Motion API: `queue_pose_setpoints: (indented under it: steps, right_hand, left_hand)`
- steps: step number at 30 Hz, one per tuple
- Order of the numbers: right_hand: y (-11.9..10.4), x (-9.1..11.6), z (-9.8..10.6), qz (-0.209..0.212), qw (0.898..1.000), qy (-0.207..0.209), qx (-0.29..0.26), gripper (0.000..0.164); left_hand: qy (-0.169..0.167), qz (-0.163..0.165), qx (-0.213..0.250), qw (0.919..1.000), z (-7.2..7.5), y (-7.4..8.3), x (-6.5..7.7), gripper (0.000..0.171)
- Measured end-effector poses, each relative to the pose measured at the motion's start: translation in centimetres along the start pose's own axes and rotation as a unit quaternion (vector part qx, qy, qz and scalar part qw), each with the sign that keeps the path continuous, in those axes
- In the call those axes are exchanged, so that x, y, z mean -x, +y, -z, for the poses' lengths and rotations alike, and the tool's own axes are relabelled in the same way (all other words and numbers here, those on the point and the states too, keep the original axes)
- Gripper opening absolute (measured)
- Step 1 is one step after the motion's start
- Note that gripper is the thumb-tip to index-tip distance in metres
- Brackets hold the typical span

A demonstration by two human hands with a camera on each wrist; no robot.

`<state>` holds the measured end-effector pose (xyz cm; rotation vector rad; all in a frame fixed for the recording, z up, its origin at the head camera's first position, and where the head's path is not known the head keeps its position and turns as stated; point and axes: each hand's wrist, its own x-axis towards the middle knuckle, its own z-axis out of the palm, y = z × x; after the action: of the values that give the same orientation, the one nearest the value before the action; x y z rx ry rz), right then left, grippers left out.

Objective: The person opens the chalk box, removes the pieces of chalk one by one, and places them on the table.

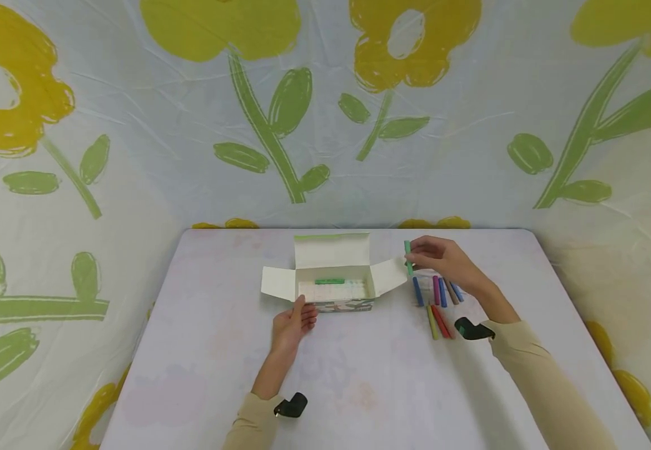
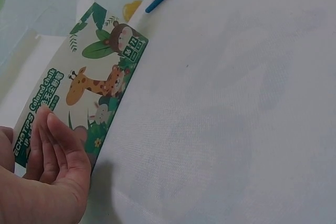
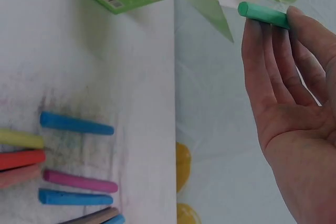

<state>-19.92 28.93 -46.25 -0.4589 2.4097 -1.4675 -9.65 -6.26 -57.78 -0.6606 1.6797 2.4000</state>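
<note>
An opened chalk box (image 1: 345, 305), printed with animals and the words "Colored Chalk", stands on the table with its flaps spread. One green chalk stick (image 1: 330, 281) lies across the top of the pale contents inside. My left hand (image 1: 290, 325) grips the box's front wall near its left corner, fingers against the printed face (image 2: 86, 85) and thumb at the top edge. To the right of the box, my right hand (image 1: 443, 257) pinches another green chalk stick (image 3: 264, 14) between thumb and fingertips, raised above the table.
Below the right hand lie loose chalk sticks: a blue one (image 1: 418, 292), a purple one (image 1: 436, 290), a yellow-green one (image 1: 432, 322), a red one (image 1: 440, 321) and several others. A flower-printed cloth (image 1: 449, 156) hangs behind the white table (image 1: 213, 375). The box's right flap (image 1: 388, 277) sticks out toward the right hand.
</note>
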Motion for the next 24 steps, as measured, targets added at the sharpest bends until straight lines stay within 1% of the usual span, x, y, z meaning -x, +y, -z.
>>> queue_pose_setpoints:
  steps: [6,10,19,24]
  right_hand:
    - [1.5,1.2,1.1,-0.008,1.0,0.013,-0.011,0.039]
    - [2.6,2.0,1.8,-0.022,0.999,0.021,-0.024,0.043]
    - [5.2,4.6,2.8,-0.063,0.997,0.043,-0.011,0.048]
    - [7.0,6.2,3.1,-0.076,0.996,0.047,-0.002,0.047]
  left_hand:
    - [0.003,-0.002,-0.006,1.0,-0.1,0.0,0.0,0.053]
    - [0.007,-0.003,-0.005,1.0,-0.1,0.0,0.0,0.052]
    - [0.008,-0.005,-0.004,1.0,-0.1,-0.1,-0.1,0.05]
    - [0.004,-0.002,-0.005,1.0,-0.1,0.0,-0.1,0.053]
